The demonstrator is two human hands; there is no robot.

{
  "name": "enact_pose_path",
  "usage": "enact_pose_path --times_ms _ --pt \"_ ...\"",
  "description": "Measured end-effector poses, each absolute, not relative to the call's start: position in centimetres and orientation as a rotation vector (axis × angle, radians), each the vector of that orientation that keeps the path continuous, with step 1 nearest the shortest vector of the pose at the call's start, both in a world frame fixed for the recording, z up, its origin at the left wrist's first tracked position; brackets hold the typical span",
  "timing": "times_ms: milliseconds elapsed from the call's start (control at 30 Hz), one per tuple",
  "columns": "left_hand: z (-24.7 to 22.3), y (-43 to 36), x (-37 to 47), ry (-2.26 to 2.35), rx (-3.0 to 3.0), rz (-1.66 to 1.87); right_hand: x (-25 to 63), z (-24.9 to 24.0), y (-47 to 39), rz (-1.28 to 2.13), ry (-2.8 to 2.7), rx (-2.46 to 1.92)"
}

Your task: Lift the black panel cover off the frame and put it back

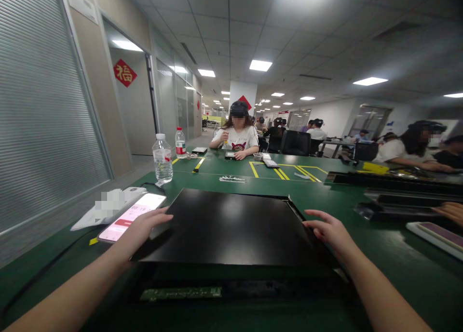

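A glossy black flat panel (224, 231), which looks like a display screen, lies in front of me between my hands. Its near edge sits above a dark frame where a green circuit board strip (181, 293) shows. My left hand (146, 226) grips the panel's left side, thumb along the top and the other fingers hidden beneath. At the right edge, my right hand (331, 231) has its fingertips against the side of the panel, one finger stretched out above. A dark rim with a pale corner (289, 199) peeks out behind the panel's far right.
A lit phone (132, 216) and white packet (112, 206) lie at left, near two water bottles (162, 161) (180, 144). Dark long strips (405, 197) and another person's hand (452, 211) are at right. Across the green table (202, 175) sits a person (237, 134).
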State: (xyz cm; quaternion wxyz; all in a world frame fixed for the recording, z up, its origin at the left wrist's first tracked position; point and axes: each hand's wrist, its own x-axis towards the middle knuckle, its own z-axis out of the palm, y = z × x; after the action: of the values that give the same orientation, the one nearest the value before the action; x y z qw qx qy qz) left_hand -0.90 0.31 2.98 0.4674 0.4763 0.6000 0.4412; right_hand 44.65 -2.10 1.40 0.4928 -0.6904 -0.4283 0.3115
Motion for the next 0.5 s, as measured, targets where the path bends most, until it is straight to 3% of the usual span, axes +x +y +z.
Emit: enact_pose_path --times_ms 500 --pt "3.3 1.4 -2.7 1.543 1.301 1.120 43.8 2.4 -2.6 0.956 -1.028 -1.538"
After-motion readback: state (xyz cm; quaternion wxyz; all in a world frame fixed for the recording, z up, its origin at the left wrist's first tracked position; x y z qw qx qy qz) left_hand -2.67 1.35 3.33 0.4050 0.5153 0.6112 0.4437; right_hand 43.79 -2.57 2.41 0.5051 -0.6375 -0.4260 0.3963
